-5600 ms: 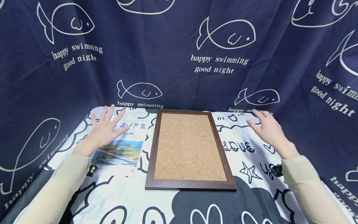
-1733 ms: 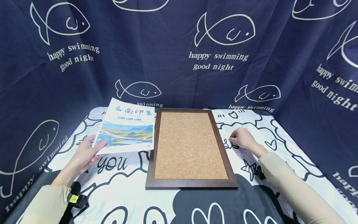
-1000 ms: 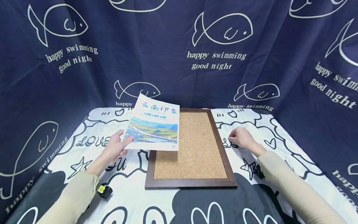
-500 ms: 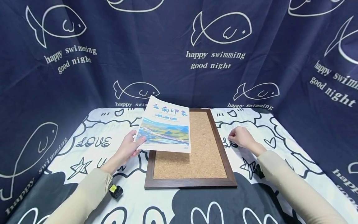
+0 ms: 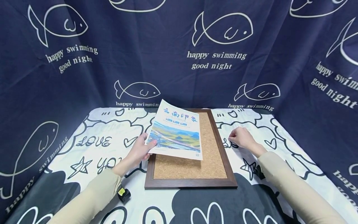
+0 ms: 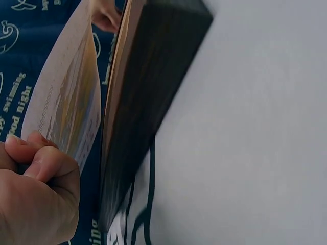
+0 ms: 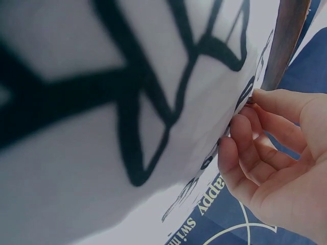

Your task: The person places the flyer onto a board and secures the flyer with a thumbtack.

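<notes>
A white sheet with a colourful landscape picture and blue Chinese lettering is held in my left hand, thumb on top at its lower left edge. It hovers, slightly tilted, over the cork board with a dark brown wooden frame, hiding the board's upper left part. In the left wrist view the sheet looks bowed, next to the frame's side. My right hand rests on the cloth right of the board, fingers loosely curled. In the right wrist view its fingertips meet the cloth; nothing clearly shows in them.
A white and dark grey patterned cloth with drawn words, hearts and stars covers the table. Behind and at both sides hangs a navy curtain with white fish drawings. A black strap device sits at my left wrist.
From lying flat at the left, the sheet was picked up by my left hand and carried right over the board. My right hand came down to the cloth and has stayed there.
</notes>
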`<state>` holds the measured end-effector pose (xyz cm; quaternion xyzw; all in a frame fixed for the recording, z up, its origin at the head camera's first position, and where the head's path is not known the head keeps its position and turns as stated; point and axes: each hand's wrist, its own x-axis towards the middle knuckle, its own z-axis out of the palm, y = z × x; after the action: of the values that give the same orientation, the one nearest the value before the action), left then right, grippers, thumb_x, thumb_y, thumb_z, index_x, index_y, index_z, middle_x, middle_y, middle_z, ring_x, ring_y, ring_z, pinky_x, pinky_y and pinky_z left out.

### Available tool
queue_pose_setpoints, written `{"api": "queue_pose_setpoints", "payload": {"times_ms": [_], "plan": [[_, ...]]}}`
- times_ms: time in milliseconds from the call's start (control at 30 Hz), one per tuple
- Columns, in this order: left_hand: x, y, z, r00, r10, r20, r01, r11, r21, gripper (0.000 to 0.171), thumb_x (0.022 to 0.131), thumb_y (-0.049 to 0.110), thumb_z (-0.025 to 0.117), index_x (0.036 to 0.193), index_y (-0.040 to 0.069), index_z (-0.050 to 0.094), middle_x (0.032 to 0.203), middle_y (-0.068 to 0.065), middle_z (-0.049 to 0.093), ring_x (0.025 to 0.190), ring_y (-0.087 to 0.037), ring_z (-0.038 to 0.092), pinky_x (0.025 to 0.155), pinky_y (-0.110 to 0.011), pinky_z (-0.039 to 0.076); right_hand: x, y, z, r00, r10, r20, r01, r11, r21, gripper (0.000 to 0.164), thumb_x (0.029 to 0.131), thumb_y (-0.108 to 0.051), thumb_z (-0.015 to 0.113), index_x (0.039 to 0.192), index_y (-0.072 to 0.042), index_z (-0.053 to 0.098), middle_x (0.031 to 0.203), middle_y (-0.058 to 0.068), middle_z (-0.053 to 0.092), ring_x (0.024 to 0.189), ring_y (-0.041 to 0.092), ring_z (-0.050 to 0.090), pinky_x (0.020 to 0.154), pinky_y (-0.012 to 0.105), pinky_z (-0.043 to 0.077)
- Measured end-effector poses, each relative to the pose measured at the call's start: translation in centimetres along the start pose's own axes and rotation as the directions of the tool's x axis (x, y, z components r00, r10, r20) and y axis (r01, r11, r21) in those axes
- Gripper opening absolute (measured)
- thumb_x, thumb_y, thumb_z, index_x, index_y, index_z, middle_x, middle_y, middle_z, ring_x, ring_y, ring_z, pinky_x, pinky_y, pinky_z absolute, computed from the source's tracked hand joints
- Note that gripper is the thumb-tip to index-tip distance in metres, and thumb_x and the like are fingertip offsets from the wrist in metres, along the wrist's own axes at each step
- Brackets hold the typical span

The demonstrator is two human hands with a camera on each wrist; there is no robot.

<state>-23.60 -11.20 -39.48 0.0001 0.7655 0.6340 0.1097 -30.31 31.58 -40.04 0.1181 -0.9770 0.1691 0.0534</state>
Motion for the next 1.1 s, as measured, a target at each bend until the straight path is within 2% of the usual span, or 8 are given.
{"api": "queue_pose_setpoints", "payload": {"times_ms": [200, 467, 800, 1100], "plan": [[-0.4, 0.5, 1.6, 0.999, -0.024, -0.025, 0.024, 1.0, 0.012, 0.027, 0.1, 0.021, 0.053, 0.12, 0.007, 0.042, 0.066, 0.0, 0.061, 0.037, -0.006, 0.034, 0.038, -0.018, 0.029, -0.3, 0.1, 0.0, 1.0, 0.016, 0.004, -0.016, 1.0, -0.003, 0.011, 0.082, -0.007, 0.068, 0.078, 0.001, 0.075, 0.073, 0.012, 0.073, 0.062, 0.017, 0.062, 0.063, 0.037, 0.051], [-1.0, 0.5, 3.0, 1.0, -0.016, -0.013, 0.016, 1.0, -0.001, 0.028, 0.098, 0.023, 0.056, 0.119, 0.009, 0.043, 0.056, 0.004, 0.039, 0.038, -0.008, 0.034, 0.038, -0.019, 0.029, -0.1, 0.0, 0.1, 1.0, 0.021, 0.013, -0.021, 1.0, -0.006, 0.011, 0.082, -0.008, 0.068, 0.078, 0.0, 0.075, 0.073, 0.012, 0.073, 0.063, 0.017, 0.062, 0.065, 0.038, 0.051], [-1.3, 0.4, 3.9, 0.998, -0.036, -0.048, 0.035, 0.999, -0.016, 0.027, 0.097, 0.02, 0.057, 0.116, 0.008, 0.043, 0.061, 0.001, 0.053, 0.038, -0.007, 0.033, 0.037, -0.019, 0.026, -0.1, -0.2, 0.0, 0.999, 0.029, 0.027, -0.029, 1.0, -0.001, 0.011, 0.082, -0.007, 0.067, 0.08, 0.001, 0.074, 0.074, 0.012, 0.073, 0.063, 0.017, 0.062, 0.064, 0.036, 0.051], [-1.7, 0.4, 4.6, 0.996, -0.039, -0.083, 0.039, 0.999, 0.004, 0.025, 0.097, 0.021, 0.057, 0.113, 0.008, 0.042, 0.064, 0.0, 0.055, 0.038, -0.007, 0.036, 0.037, -0.019, 0.029, 0.0, -0.3, -0.2, 0.999, 0.023, 0.023, -0.024, 1.0, 0.008, 0.011, 0.082, -0.007, 0.067, 0.079, 0.001, 0.074, 0.073, 0.012, 0.072, 0.061, 0.015, 0.06, 0.062, 0.034, 0.05]]}}
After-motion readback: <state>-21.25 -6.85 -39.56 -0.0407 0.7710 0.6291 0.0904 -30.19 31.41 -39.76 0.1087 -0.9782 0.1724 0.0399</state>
